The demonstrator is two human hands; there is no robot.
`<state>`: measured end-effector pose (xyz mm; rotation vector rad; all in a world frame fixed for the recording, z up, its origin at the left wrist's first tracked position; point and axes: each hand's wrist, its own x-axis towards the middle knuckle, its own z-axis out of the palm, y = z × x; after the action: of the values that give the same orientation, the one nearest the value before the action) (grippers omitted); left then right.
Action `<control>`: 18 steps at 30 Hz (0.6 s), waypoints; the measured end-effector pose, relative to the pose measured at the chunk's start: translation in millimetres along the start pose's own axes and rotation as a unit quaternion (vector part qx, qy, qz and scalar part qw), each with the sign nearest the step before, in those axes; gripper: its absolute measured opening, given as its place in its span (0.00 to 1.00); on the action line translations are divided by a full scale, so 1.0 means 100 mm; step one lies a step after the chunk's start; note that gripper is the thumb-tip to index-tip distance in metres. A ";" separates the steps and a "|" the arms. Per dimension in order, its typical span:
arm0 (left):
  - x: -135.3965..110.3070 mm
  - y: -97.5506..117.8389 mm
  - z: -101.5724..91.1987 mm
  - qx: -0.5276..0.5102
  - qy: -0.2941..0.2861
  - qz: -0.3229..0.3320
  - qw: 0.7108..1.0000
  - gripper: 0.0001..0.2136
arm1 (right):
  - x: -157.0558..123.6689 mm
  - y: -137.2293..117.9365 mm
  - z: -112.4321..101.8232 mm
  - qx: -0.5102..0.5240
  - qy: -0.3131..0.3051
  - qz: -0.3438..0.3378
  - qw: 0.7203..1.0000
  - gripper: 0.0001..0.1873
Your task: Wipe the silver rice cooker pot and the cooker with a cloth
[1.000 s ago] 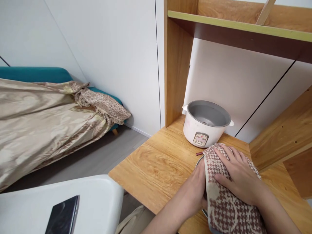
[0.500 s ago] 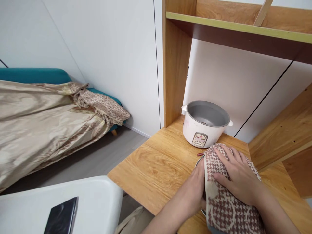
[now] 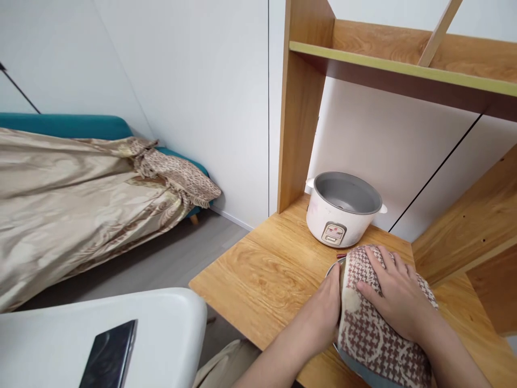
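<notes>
A soft woven cloth towel (image 3: 375, 328) with a red-and-cream houndstooth weave is covering a shiny metal pot (image 3: 332, 269). The desk (image 3: 262, 275) is showing smooth, matt wood grain. The cooker (image 3: 341, 215) is wearing glossy white plastic, with a dull grey metal lining. A glossy black phone (image 3: 108, 360) is lying on a smooth white plastic table (image 3: 169, 328). A satiny cloth bedspread (image 3: 81, 199) is gleaming faintly.

- A single view, from a camera worn on the person's head, looking forward and down over a wooden desk (image 3: 262, 269).
- It sits close to the work: both forearms enter from the bottom edge, and the left hand (image 3: 323, 312) and right hand (image 3: 398, 302) lie near the lower right corner.
- It faces the white wall and the desk's shelf (image 3: 404, 67); a rice cooker (image 3: 343, 215) stands right of centre.
- The left half takes in the floor and a draped sofa (image 3: 81, 188), farther off.
</notes>
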<state>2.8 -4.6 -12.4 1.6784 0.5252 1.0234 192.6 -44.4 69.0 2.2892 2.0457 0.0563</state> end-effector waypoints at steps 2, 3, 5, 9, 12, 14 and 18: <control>0.02 0.02 0.01 0.040 -0.032 0.029 0.998 0.47 | -0.02 -0.01 -0.03 0.015 -0.025 -0.034 0.999 0.45; 0.03 0.05 0.01 0.059 -0.045 0.040 0.996 0.49 | -0.03 -0.02 -0.05 0.025 -0.034 -0.043 0.998 0.45; 0.04 0.11 0.00 0.088 -0.061 0.048 0.993 0.50 | -0.05 -0.04 -0.09 0.042 -0.038 -0.033 0.998 0.45; -0.09 0.16 -0.12 0.109 -0.082 -0.008 0.991 0.52 | -0.05 -0.06 -0.14 0.064 -0.030 0.052 0.996 0.44; -0.27 0.07 -0.21 0.063 -0.050 -0.109 0.991 0.51 | -0.02 0.01 -0.15 0.083 -0.033 0.086 0.992 0.46; -0.35 -0.03 -0.19 -0.083 0.090 -0.198 0.973 0.43 | 0.01 0.07 -0.13 0.096 -0.039 0.102 0.989 0.47; -0.28 -0.23 0.02 -0.255 0.243 -0.244 0.903 0.26 | 0.08 0.17 -0.08 0.111 -0.035 0.115 0.986 0.47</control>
<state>-6.6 -18.6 -44.5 0.7600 0.8636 1.0776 209.3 -38.0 77.7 2.6082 1.8265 -0.2491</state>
